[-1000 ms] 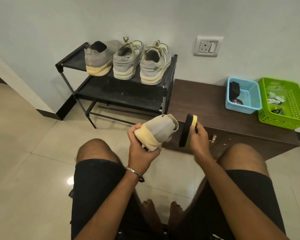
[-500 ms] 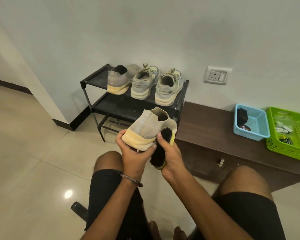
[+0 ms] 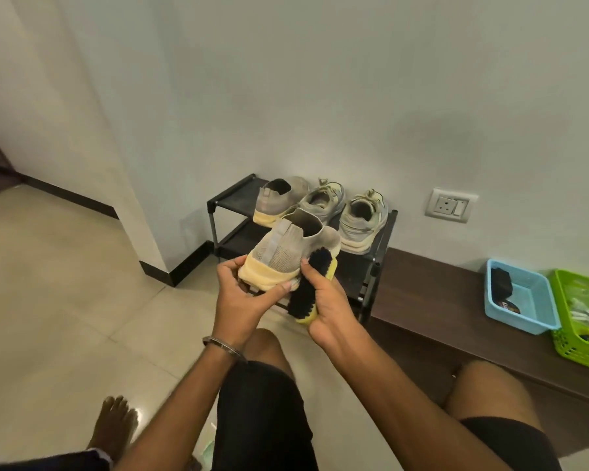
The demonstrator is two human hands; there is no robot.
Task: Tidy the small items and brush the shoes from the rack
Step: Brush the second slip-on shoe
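since a second ago: brush (image 3: 307, 289) brought from apart onto the grey knit shoe (image 3: 288, 258), bristles against its side. left hand (image 3: 244, 297) grips the yellow sole, heel toward the wearer, steadying it for strokes. right hand (image 3: 330, 309) clasps the brush back. three shoes wait on the rack (image 3: 233, 190); baskets (image 3: 521, 297) sit on the table (image 3: 432, 300).

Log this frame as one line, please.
left hand holds grey shoe by heel | right hand grips brush, bristles against shoe's side | three shoes on rack
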